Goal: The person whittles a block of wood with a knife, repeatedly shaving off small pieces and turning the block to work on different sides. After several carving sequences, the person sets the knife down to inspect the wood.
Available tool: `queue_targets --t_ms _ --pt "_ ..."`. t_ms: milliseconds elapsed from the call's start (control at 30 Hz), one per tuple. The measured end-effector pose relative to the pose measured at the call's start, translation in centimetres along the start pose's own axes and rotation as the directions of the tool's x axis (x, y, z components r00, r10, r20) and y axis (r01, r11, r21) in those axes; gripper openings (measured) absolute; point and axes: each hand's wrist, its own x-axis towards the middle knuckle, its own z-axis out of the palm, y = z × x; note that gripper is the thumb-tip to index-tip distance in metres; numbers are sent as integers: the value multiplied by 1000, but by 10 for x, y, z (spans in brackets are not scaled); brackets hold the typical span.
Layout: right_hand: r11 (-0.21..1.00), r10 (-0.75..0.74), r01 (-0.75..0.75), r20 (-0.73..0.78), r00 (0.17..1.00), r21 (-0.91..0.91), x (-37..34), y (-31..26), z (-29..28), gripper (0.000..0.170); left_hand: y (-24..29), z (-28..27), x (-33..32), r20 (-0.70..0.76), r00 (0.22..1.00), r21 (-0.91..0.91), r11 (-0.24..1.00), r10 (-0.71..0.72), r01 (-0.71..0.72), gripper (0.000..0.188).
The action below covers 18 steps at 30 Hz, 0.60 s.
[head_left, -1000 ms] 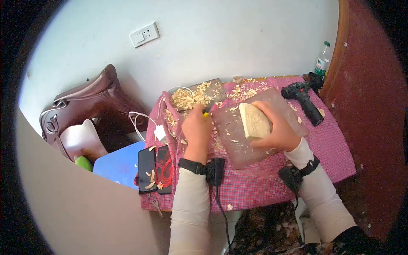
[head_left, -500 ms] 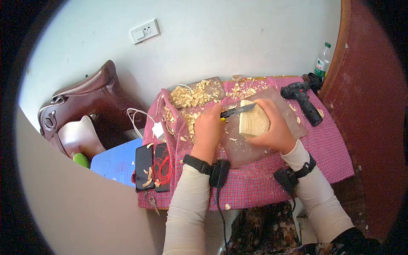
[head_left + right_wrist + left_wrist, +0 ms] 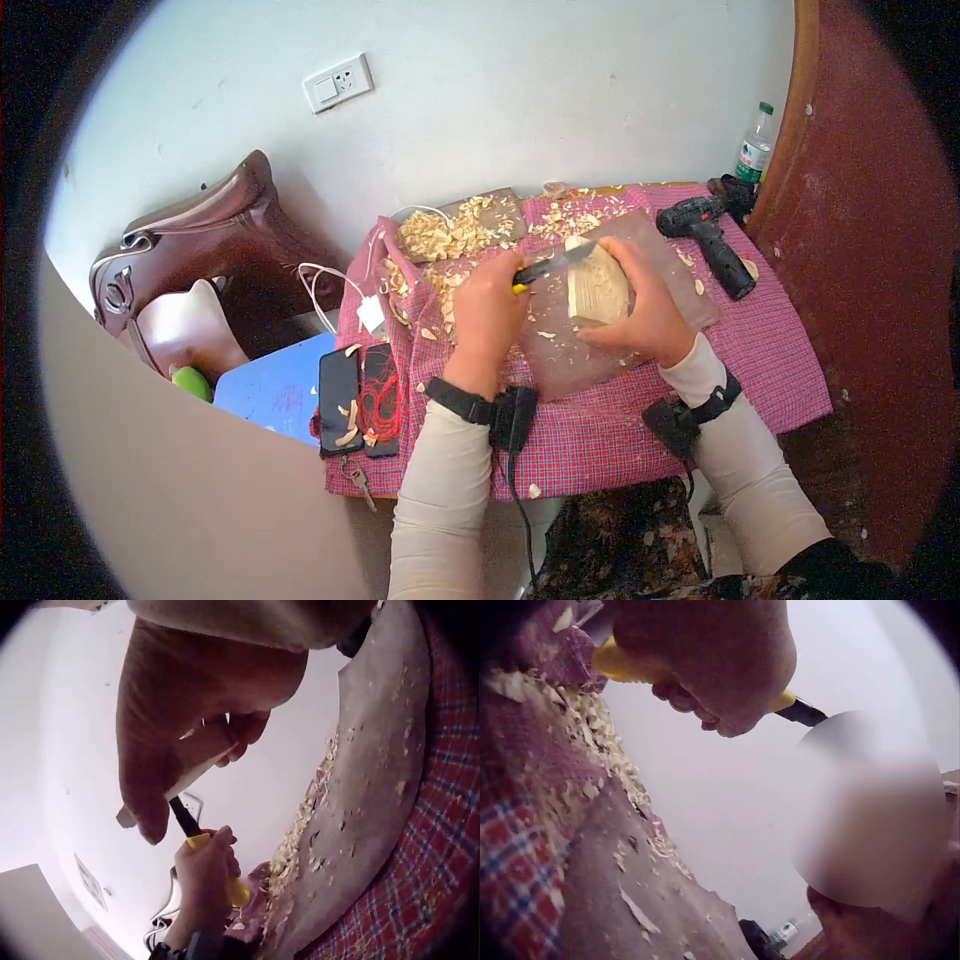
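Shavings (image 3: 435,238) crowd a table's (image 3: 615,452) far edge; the left hand (image 3: 489,307) grips a knife (image 3: 548,267) newly brought to the block (image 3: 599,290) the right hand (image 3: 651,308) holds, apparently carving.

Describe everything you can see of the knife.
The knife has a yellow handle and a long, dark blade that looks like metal. The left hand grips it, fingers curled round the handle. It slants slightly upward across the head view, the far part of its blade overlapping the upper end of the wood block; whether they touch is unclear.
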Motion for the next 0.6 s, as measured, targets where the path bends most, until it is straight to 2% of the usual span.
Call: queue_targets --t_ms 133,200,333,400,433,533,567,600 --pt "1000 -12 14 -97 995 23 -1 4 5 83 9 6 -3 82 997 -78 997 8 -2 17" --pt "1000 -8 9 -72 997 7 0 4 3 84 14 5 -3 188 978 -76 992 -87 102 18" --pt "999 -7 10 -69 998 44 -3 -2 5 83 6 11 -3 144 987 -88 992 -74 87 19" --pt "997 -3 6 -55 998 72 -4 -2 5 82 2 10 -1 97 994 47 998 -56 52 18" --pt "995 2 3 -49 999 99 -4 -1 4 82 1 9 0 95 994 49 998 -55 50 18" --pt "989 57 -55 -14 998 136 -4 -1 3 85 -3 11 1 67 995 50 996 -80 77 16" --pt "989 57 -54 -15 998 136 -8 -6 2 85 -9 16 0 35 991 125 984 -130 125 14" --pt "972 0 -17 72 997 234 -15 -14 0 86 -14 18 -1 -3 983 196 964 -181 178 13"
